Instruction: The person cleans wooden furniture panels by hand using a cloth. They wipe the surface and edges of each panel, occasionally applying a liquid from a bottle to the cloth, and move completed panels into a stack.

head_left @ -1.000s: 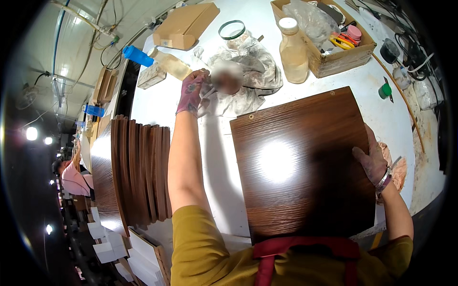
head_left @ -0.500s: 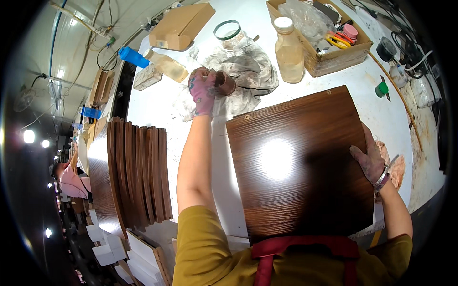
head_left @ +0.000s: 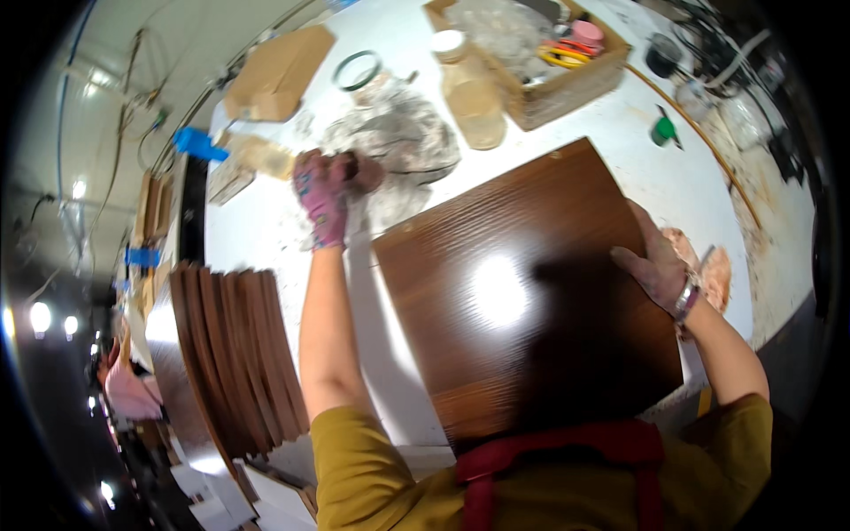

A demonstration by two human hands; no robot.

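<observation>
A pale wall (head_left: 199,49) stands left of the white worktop (head_left: 695,203); lit lamps (head_left: 40,317) shine against darkness farther left.

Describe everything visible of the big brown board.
The board is a flat, four-sided, dark brown panel with wood-like grain, glossy with a bright glare, partly shadowed. A small blurred spot sits near each far corner. It lies at an angle over the white table, its near edge partly hidden; the right hand grips its right edge.

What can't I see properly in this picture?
All in the head view:
- Whether the left hand holds anything: blurred, hidden by its fingers.
- Brown board: near edge hidden by red straps.
- Open box: floor hidden by clear plastic.
- Blue thing: cut off by the top edge.
</observation>
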